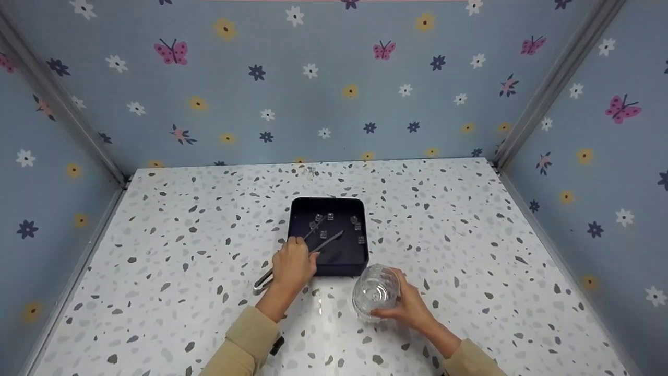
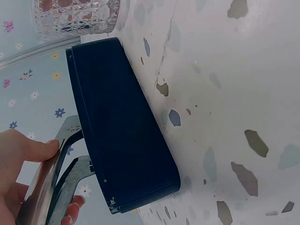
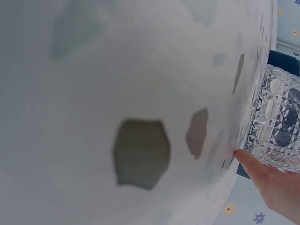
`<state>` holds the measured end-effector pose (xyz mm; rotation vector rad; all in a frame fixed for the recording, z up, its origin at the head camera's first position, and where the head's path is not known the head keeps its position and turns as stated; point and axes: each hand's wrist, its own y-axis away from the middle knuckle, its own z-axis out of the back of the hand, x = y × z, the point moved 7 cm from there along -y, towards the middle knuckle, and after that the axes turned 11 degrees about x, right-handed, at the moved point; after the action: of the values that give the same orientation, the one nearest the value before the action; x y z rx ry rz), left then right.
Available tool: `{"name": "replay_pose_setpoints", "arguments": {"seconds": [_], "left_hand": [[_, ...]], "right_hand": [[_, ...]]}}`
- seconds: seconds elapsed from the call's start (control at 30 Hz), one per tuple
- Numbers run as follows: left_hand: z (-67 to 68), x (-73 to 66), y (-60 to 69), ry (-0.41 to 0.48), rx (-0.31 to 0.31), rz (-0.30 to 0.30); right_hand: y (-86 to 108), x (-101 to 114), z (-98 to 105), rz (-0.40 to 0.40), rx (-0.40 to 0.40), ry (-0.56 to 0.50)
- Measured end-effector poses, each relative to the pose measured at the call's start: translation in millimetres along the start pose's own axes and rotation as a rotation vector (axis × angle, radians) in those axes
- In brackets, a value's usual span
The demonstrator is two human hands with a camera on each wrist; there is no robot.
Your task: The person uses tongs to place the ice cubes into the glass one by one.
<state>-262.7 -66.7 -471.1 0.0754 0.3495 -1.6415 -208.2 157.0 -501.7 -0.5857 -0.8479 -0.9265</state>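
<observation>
My left hand [image 1: 293,265] grips a pair of metal tongs [image 2: 47,180], whose two arms reach apart over the inside of a dark square tray [image 1: 339,270]. Several small clear cubes [image 1: 323,234] lie scattered on the tray's floor, some near the tong tips and some by its right wall. Just off the tray's front right corner stands a clear patterned glass [image 1: 376,292]. My right hand [image 1: 409,308] holds this glass from its right side, thumb toward the front. In the right wrist view the faceted glass [image 3: 279,122] shows at the edge, fingers against it.
The speckled white table [image 1: 443,219] extends around the tray. Blue floral panels [image 1: 323,78] enclose it at the back, left and right. A small black object [image 1: 277,345] lies beside the left sleeve.
</observation>
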Motion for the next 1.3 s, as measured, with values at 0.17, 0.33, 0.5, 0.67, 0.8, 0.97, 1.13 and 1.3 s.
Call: {"name": "replay_pose_setpoints", "arguments": {"seconds": [0.17,0.33,0.5,0.67,0.8,0.97,1.13,1.3], "left_hand": [[-5.3,-0.4,-4.9,-0.021,0.002,0.006],[-8.6,-0.5,-9.0,-0.039,-0.019,0.004],[-13.5,-0.7,-14.3,-0.031,0.02,0.015],[-18.2,-1.2,-17.7,-0.033,0.045,0.017],[-19.3,-1.0,-18.9,-0.037,0.041,0.019],[-20.8,-0.2,-19.8,-0.046,0.029,0.015],[-22.1,-0.5,-20.6,-0.055,0.027,0.009],[-23.2,-1.1,-21.3,-0.056,0.043,0.006]], "right_hand": [[0.5,-2,0,-0.017,0.004,0.005],[0.6,-2,0,-0.014,-0.001,0.016],[0.4,-2,0,-0.017,-0.004,0.012],[0.2,-2,0,-0.055,0.0,0.004],[0.1,-3,0,-0.059,0.001,0.0],[0.1,-3,0,-0.046,0.005,-0.009],[-0.1,-3,0,-0.045,0.006,-0.011],[0.0,-3,0,-0.053,0.007,-0.001]]}}
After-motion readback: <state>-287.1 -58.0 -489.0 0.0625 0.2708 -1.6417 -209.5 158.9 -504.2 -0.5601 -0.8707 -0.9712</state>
